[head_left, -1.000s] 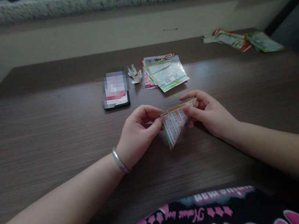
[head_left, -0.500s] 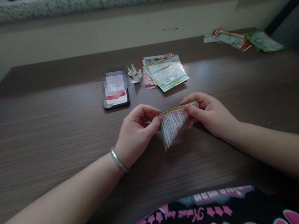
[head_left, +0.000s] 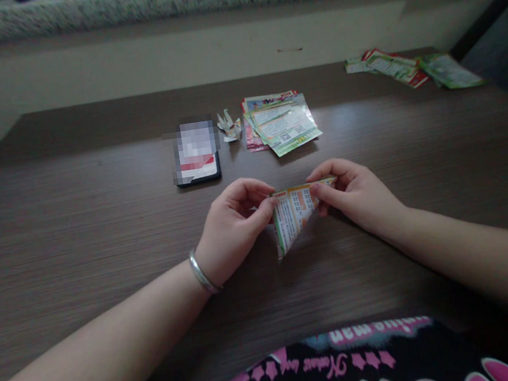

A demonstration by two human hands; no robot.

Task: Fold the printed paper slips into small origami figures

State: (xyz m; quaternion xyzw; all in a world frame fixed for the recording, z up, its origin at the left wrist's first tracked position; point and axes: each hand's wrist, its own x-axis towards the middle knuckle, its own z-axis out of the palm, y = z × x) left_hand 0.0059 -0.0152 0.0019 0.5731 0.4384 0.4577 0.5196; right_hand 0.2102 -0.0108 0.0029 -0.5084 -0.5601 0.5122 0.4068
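A printed paper folded into a triangle [head_left: 291,215] is held between both hands above the table, its long point hanging down toward me. My left hand [head_left: 238,218] pinches its upper left corner between thumb and fingers. On the other side, my right hand [head_left: 353,195] grips the top edge near the right tip, thumb in front and fingers behind. Beyond the hands lie a small folded paper figure [head_left: 229,127] and a stack of printed leaflets [head_left: 283,124].
Left of the paper figure lies a phone [head_left: 196,154], its screen blurred out. More leaflets [head_left: 400,69] are scattered at the table's far right. Behind the wooden table [head_left: 100,237] are a wall and a speckled stone ledge [head_left: 161,1] with assorted items on it.
The folded paper has tilted slightly and its lower tip has shifted a little left. My right thumb has slid slightly left along the paper. Both hands keep their grip.
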